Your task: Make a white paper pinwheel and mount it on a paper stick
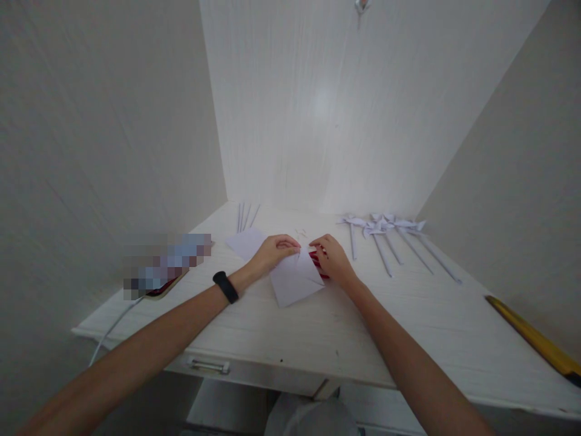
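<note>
A white square of paper (pixel 294 281) lies on the white desk (pixel 408 327), turned like a diamond. My left hand (pixel 272 253) presses on its upper left edge, fingers curled down onto the sheet. My right hand (pixel 333 259) rests on the upper right edge, over a red object (pixel 318 261) that is mostly hidden under the fingers. A black band sits on my left wrist. I cannot tell whether either hand pinches the paper or only holds it flat.
Several finished white paper pinwheels (pixel 385 233) on sticks lie at the back right. Thin white sticks (pixel 246 216) and another paper sheet (pixel 245 242) lie behind my left hand. A phone with a cable (pixel 163 284) is at the left, a yellow ruler (pixel 535 339) at the right edge.
</note>
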A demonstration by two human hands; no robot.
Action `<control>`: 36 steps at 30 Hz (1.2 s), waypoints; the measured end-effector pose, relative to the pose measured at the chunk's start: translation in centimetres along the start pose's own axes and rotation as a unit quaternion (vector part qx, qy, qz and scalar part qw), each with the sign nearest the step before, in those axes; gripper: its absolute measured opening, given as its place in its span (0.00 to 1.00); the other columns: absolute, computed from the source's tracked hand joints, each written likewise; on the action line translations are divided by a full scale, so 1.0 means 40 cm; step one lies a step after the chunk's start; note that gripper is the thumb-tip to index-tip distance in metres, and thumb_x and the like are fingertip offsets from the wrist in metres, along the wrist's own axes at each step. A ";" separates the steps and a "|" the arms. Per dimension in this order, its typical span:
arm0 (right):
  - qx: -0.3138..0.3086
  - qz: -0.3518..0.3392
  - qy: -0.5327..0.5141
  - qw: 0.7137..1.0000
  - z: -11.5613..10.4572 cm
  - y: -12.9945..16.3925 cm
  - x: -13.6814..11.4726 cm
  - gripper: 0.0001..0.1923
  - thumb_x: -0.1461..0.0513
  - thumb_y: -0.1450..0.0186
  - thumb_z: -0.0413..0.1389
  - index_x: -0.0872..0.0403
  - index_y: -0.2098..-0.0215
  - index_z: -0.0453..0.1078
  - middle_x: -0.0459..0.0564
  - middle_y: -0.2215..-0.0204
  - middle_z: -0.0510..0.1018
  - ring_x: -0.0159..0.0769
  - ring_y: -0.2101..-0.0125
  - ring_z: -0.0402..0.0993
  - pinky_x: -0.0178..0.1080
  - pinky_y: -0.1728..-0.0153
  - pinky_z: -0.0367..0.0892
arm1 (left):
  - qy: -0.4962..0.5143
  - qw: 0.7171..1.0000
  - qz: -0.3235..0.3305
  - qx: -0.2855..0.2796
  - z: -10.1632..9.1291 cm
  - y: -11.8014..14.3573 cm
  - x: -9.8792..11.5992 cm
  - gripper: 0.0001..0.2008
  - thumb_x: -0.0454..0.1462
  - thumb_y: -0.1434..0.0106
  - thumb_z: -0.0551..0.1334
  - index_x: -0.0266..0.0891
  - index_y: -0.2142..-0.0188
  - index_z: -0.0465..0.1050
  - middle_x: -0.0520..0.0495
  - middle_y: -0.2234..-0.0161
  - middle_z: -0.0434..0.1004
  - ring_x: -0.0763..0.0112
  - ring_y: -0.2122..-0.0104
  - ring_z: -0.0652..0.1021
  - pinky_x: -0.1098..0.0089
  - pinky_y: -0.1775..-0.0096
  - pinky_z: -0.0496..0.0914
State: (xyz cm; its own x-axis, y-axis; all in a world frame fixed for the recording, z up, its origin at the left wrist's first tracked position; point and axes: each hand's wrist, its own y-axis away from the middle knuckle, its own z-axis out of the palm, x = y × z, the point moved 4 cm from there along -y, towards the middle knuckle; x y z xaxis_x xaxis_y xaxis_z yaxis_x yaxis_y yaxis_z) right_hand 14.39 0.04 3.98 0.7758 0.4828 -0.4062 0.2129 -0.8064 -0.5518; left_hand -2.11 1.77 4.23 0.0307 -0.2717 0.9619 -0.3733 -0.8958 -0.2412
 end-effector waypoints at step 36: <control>-0.017 -0.105 0.046 0.993 -0.002 0.010 -0.076 0.06 0.60 0.39 0.55 0.53 0.63 0.68 0.51 0.65 0.71 0.39 0.62 0.66 0.40 0.61 0.62 | -0.023 1.000 -0.018 -0.010 0.012 -0.003 -0.055 0.11 0.41 0.49 0.61 0.32 0.74 0.74 0.54 0.83 0.63 0.79 0.81 0.61 0.74 0.77 0.52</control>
State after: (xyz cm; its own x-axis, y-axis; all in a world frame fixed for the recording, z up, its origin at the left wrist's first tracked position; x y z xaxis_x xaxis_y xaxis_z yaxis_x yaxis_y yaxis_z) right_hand 12.15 -1.76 5.06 0.7628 0.6099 -0.2148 0.3947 -0.7023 -0.5924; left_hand -1.70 2.31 2.09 0.0861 -0.2557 0.9629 -0.3892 -0.8983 -0.2038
